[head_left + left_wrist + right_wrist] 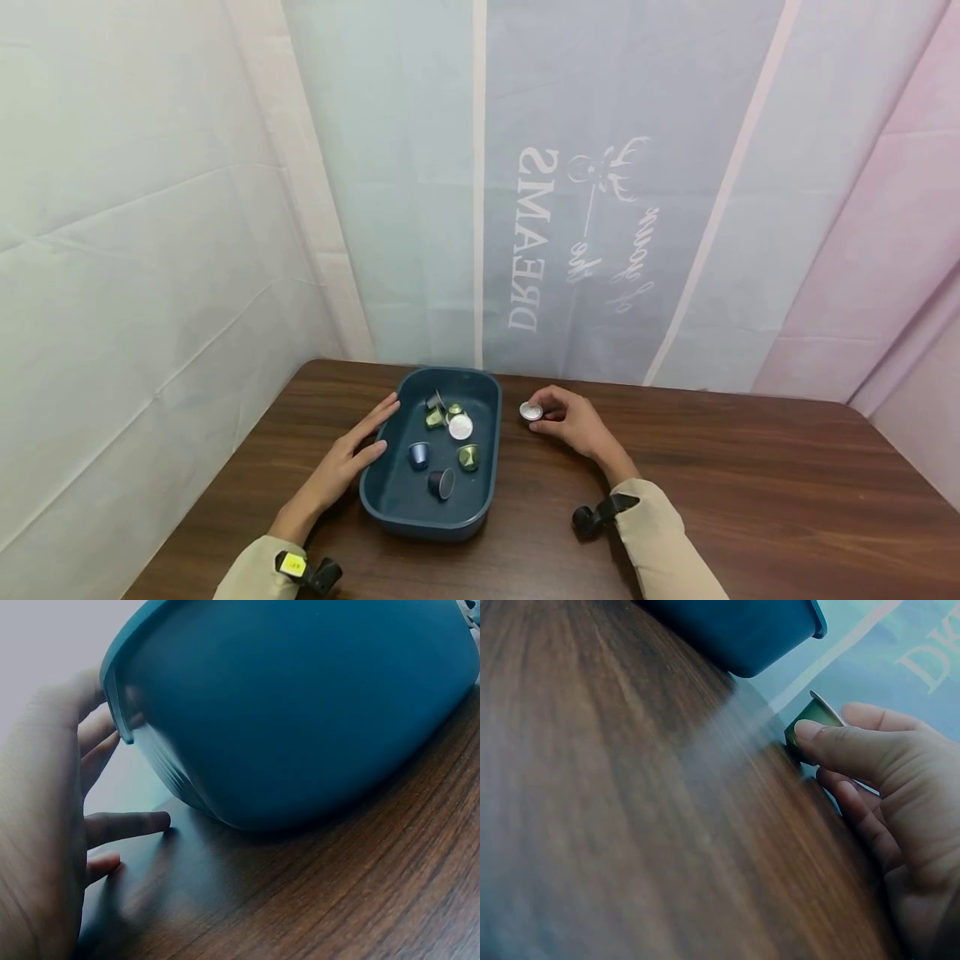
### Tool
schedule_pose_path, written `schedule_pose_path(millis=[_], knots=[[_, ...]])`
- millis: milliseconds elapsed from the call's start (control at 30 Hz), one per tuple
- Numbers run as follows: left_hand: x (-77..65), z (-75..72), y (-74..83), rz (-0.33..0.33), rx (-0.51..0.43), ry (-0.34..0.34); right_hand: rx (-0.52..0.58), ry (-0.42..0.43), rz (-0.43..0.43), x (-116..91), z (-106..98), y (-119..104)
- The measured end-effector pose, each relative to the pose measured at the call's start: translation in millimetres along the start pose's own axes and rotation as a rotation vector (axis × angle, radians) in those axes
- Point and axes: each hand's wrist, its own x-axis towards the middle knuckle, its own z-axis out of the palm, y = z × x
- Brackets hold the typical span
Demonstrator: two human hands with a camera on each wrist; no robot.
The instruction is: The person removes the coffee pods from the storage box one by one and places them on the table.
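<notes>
My right hand (pixel 576 422) pinches a green coffee capsule (pixel 816 720) between thumb and fingers, just right of the bin. Its silver lid (pixel 531 412) faces up in the head view, and its base is at or just above the tabletop. My left hand (pixel 343 463) lies against the left side of the dark blue bin (pixel 375 500), fingers stretched along the rim. In the left wrist view some left fingertips (pixel 157 821) reach down near the table. Inside the bin lie several capsules, including a blue one (pixel 419 455), a green one (pixel 468 457) and a black one (pixel 442 483).
The brown wooden table (pixel 750 492) extends far to the right. Behind it hangs a pale curtain (pixel 405 208) with mirrored lettering, meeting the table's back edge. More capsules, one with a silver lid up (pixel 461 427), cluster toward the bin's far end.
</notes>
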Motion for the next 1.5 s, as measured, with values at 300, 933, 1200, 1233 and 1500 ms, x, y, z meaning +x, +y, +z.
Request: schedule_pose_path(millis=[300,933,1200,1233,1500], knots=[[-0.6,-3.0,21.6,0.017,0.025,-0.007,0.005,-0.002,-0.072,-7,-2,-27],[-2.2,-0.8,-19.4,0.035,0.011,-0.013,0.039,-0.033,-0.008,-2,-5,-7],[-0.5,-0.6,-17.8,0.051,-0.008,-0.018,0.153,-0.064,0.026,-8,-19,-28],[-0.4,-0.8,-17.7,0.055,-0.006,-0.019,0.153,-0.06,0.026,-8,-19,-25],[-1.4,0.4,-16.4,0.021,0.004,-0.012,0.154,-0.026,-0.004,-2,-18,-10]])
